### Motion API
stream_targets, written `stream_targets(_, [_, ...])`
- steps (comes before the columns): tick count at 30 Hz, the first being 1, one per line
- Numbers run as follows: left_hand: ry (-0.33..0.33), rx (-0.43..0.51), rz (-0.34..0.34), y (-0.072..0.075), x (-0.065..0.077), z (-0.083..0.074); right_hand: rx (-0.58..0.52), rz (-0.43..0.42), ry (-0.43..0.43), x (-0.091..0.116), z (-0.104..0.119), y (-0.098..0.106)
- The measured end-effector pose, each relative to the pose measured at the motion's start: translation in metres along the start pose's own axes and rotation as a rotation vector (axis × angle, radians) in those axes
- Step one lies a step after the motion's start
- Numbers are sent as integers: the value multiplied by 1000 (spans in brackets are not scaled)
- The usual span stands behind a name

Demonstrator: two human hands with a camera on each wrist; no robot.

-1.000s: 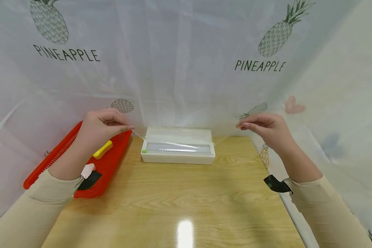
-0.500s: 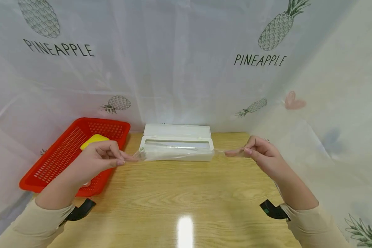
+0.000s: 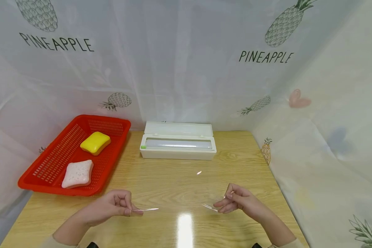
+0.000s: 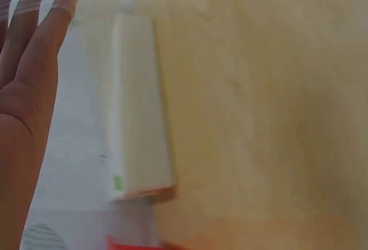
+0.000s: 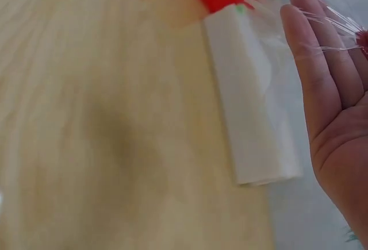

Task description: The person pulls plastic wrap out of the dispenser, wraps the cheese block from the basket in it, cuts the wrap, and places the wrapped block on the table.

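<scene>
A sheet of clear cling film (image 3: pixel 147 209) spans the space between the two hands, over the front part of the table; only its shiny creases show well. The left hand (image 3: pixel 113 206) pinches one side of it between thumb and fingers. On the other side, the right hand (image 3: pixel 243 199) pinches it too, and bunched strands of film (image 5: pixel 342 25) run across its fingers in the right wrist view. Behind them stands a white cling film dispenser (image 3: pixel 178 153), lid tipped back, with a roll (image 3: pixel 178 144) inside and a green tab at its left end.
A red perforated basket (image 3: pixel 57 150) stands at the left, holding a yellow cushion-shaped block (image 3: pixel 95 142) and a speckled pale pink one (image 3: pixel 78 174). A pineapple-printed sheet (image 3: pixel 179 69) hangs behind the wooden table (image 3: pixel 235 162) and along its right side.
Both hands have come down and toward the body from above the dispenser, bringing the cling film away from it. Film no longer overlaps the dispenser's opening, and the basket's contents are uncovered.
</scene>
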State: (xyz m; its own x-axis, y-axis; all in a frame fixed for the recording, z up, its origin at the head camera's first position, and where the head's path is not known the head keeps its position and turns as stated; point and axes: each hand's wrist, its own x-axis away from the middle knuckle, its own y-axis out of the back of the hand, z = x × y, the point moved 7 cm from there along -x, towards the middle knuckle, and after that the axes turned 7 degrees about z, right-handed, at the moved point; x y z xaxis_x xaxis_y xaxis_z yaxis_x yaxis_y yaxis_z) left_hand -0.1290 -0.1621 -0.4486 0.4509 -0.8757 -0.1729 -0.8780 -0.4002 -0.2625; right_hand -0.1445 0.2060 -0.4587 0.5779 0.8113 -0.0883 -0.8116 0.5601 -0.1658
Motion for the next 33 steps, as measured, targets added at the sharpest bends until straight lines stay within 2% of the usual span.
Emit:
stream_targets(3, [24, 59, -18, 4, 6, 28, -55, -14, -35, 6, -31, 3])
stream_targets(7, [36, 100, -36, 11, 13, 56, -95, -47, -104, 9, -66, 7])
stream_targets(14, [44, 93, -51, 20, 18, 86, -117, -85, -170, 11, -101, 12])
stream_targets(19, [68, 66, -44, 23, 20, 98, -107, -84, -188, 9, -111, 14])
stream_targets(26, [166, 20, 4, 21, 26, 110, -91, -60, -252, 11, -116, 14])
stream_targets(31, [133, -57, 79, 18, 29, 107, -22, -82, -299, 17, -110, 18])
stream_targets(33, [118, -67, 67, 23, 28, 104, 9, -108, -284, 17, -102, 23])
